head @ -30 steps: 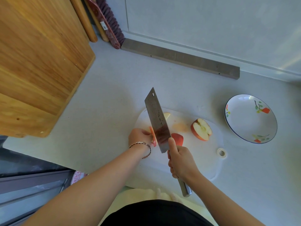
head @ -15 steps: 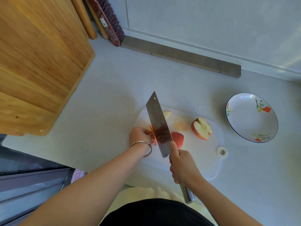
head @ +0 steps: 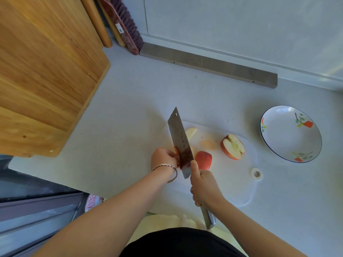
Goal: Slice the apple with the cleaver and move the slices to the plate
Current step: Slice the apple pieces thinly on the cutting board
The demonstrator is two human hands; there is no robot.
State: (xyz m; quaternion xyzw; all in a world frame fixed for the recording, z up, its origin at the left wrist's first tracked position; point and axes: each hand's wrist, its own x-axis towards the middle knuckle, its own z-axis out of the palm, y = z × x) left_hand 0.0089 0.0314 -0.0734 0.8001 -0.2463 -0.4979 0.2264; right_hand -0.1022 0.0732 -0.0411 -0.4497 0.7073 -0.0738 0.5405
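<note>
The right hand (head: 206, 188) is gripping the steel handle of the broad rectangular steel cleaver (head: 181, 143), its forefinger lying along the spine, while the blade is standing on edge on the white plastic cutting board (head: 235, 182). The left hand (head: 163, 157) is pinching a thin red-skinned apple slice (head: 177, 160) against the blade's left face. A red apple piece (head: 203, 160) is lying skin-up just right of the blade, a cut half (head: 233, 147) is showing pale flesh and core farther right, and the white flower-painted plate (head: 274, 138) is sitting beyond the board.

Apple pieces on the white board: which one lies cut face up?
The red apple half nearest the floral plate: pale flesh and core showing. The piece by the cleaver shows red skin.
</note>
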